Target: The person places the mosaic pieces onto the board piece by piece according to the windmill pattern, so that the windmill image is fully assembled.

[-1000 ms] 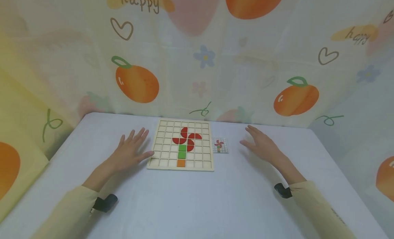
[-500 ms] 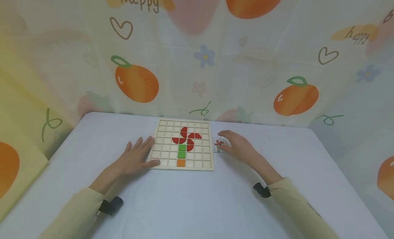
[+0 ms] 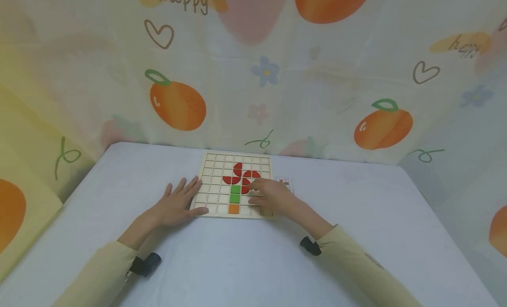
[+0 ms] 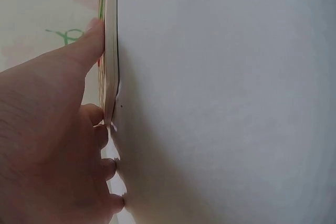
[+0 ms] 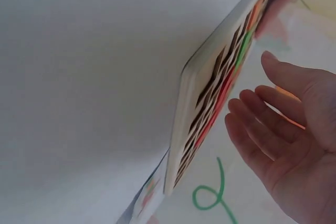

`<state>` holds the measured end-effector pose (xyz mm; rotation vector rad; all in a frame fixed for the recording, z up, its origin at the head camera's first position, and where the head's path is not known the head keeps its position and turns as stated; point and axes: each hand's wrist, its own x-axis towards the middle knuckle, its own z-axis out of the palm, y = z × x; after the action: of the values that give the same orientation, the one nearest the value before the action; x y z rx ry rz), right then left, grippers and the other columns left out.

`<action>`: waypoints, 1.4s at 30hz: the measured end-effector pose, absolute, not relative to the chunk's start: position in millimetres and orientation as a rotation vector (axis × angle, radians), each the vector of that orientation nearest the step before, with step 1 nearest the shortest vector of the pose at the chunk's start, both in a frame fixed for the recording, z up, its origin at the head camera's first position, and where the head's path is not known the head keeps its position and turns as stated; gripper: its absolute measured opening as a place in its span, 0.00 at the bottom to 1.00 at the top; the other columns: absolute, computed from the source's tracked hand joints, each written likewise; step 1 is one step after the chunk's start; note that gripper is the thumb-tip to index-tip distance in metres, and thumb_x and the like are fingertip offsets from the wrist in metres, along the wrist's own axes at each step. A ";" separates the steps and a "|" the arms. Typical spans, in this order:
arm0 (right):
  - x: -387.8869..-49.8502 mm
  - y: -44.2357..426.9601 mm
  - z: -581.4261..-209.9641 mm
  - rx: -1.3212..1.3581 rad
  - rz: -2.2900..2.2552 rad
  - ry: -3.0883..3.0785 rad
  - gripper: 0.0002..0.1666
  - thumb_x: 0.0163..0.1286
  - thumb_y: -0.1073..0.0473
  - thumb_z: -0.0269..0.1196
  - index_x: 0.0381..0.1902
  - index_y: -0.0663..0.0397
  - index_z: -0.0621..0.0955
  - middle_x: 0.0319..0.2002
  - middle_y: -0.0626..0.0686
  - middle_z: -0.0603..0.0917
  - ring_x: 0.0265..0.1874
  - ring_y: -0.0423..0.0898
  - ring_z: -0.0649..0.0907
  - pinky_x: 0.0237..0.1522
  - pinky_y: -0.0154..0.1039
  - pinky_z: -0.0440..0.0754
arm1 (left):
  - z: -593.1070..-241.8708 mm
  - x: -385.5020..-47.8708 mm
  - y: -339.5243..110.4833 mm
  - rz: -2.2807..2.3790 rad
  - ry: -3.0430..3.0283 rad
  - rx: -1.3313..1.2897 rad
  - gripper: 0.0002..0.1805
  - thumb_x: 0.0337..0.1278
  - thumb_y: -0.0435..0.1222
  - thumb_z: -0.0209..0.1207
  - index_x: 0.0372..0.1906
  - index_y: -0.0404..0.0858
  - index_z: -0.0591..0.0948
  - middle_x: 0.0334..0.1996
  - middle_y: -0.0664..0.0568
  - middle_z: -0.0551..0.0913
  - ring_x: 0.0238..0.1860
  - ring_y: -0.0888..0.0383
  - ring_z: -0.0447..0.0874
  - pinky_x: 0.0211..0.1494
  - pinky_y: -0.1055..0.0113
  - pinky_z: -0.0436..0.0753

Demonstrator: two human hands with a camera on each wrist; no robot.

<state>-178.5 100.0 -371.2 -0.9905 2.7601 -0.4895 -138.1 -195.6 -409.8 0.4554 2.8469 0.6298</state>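
In the head view a pale wooden grid board (image 3: 212, 188) lies flat on the table. Set in its cells are several red quarter-round pieces (image 3: 237, 169) in a pinwheel, two green squares (image 3: 235, 198) below, then one orange square (image 3: 233, 209). My left hand (image 3: 174, 206) rests at the board's left edge, thumb on the near left corner and fingers spread along the side. My right hand (image 3: 277, 197) hovers over the board's right part, holding nothing; the right wrist view shows its fingers loosely bent, apart from the pieces. It partly covers a small pattern card (image 3: 288, 182).
A white cloth covers the table (image 3: 237, 258). Behind it hangs a curtain (image 3: 222, 56) printed with oranges and flowers. A black wrist camera (image 3: 146, 265) sits on the left forearm, another (image 3: 310, 246) on the right.
My right hand has moved left, from beyond the card to above the board. My left hand has come slightly right and nearer, from hovering beside the board to touching its left edge.
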 end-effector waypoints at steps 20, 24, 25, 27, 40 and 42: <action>-180.0 52.2 -373.4 -0.957 -0.335 2.749 0.18 0.63 0.53 0.71 0.51 0.50 0.86 0.33 0.43 0.83 0.35 0.41 0.75 0.39 0.33 0.76 | -409.6 -138.5 -190.8 0.648 2.850 0.439 0.51 0.60 0.60 0.58 0.77 0.34 0.52 0.77 0.39 0.48 0.75 0.32 0.37 0.70 0.31 0.34; -179.1 49.0 -374.0 -0.971 -0.314 2.759 0.17 0.63 0.55 0.71 0.50 0.51 0.86 0.34 0.44 0.82 0.35 0.41 0.75 0.40 0.32 0.76 | -408.4 -137.6 -190.4 0.658 2.844 0.437 0.51 0.60 0.59 0.58 0.77 0.34 0.52 0.77 0.39 0.48 0.75 0.32 0.37 0.70 0.31 0.34; -178.9 48.6 -374.2 -0.973 -0.320 2.761 0.17 0.63 0.55 0.71 0.50 0.51 0.86 0.34 0.44 0.82 0.35 0.41 0.75 0.40 0.31 0.76 | -408.2 -137.2 -190.5 0.662 2.843 0.437 0.51 0.60 0.59 0.58 0.77 0.34 0.52 0.77 0.39 0.48 0.75 0.32 0.37 0.70 0.31 0.33; -178.6 48.0 -374.5 -0.967 -0.353 2.758 0.18 0.62 0.57 0.71 0.51 0.52 0.86 0.35 0.45 0.81 0.35 0.41 0.75 0.40 0.31 0.76 | -407.9 -137.0 -190.7 0.668 2.841 0.441 0.51 0.61 0.59 0.58 0.77 0.34 0.52 0.77 0.38 0.48 0.75 0.32 0.36 0.70 0.31 0.33; -175.7 50.9 -374.8 -0.874 -0.720 2.622 0.12 0.64 0.63 0.68 0.46 0.53 0.87 0.33 0.42 0.83 0.36 0.40 0.79 0.42 0.31 0.78 | -409.3 -136.1 -193.9 0.710 2.834 0.460 0.50 0.62 0.57 0.58 0.77 0.32 0.52 0.77 0.38 0.47 0.75 0.32 0.36 0.69 0.31 0.32; -173.5 51.7 -374.3 -0.872 -0.719 2.593 0.12 0.64 0.62 0.68 0.47 0.53 0.87 0.34 0.42 0.84 0.36 0.39 0.79 0.41 0.31 0.78 | -409.5 -135.8 -194.4 0.717 2.834 0.463 0.50 0.62 0.57 0.58 0.77 0.32 0.52 0.77 0.37 0.47 0.75 0.32 0.36 0.69 0.31 0.32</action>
<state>-173.5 51.7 -374.3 -0.8716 2.5935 -0.7189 -135.8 -194.4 -409.5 0.4627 2.8337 0.7170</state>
